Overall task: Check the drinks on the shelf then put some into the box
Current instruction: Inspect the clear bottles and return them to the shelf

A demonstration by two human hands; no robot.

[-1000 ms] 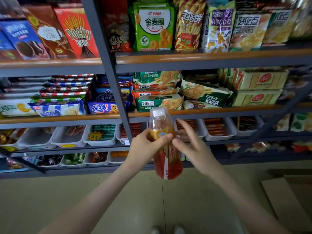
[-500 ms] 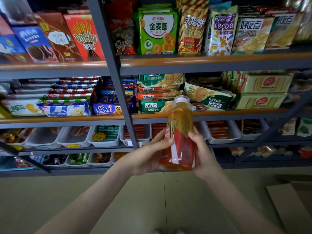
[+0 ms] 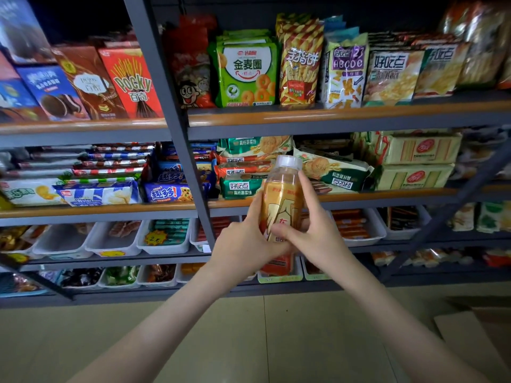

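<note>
An amber drink bottle (image 3: 282, 200) with a white cap and a gold and red label stands upright in front of the shelves, held in both hands. My left hand (image 3: 243, 244) grips its lower part from the left and below. My right hand (image 3: 312, 233) wraps it from the right, thumb across the label and fingers up the side. The bottle's bottom is hidden behind my hands. A brown cardboard box (image 3: 475, 344) lies on the floor at the lower right, cut off by the frame edge.
Grey metal shelves (image 3: 331, 120) with wooden edges hold snack packets and biscuit boxes. Lower tiers carry white plastic bins (image 3: 113, 241) of small goods. A slanted upright post (image 3: 171, 117) runs just left of the bottle. Beige floor tiles (image 3: 276, 341) spread below.
The bottle has been turned in my hands so the gold side of the label faces me. My right hand shifted from beside it to wrap over its front and side.
</note>
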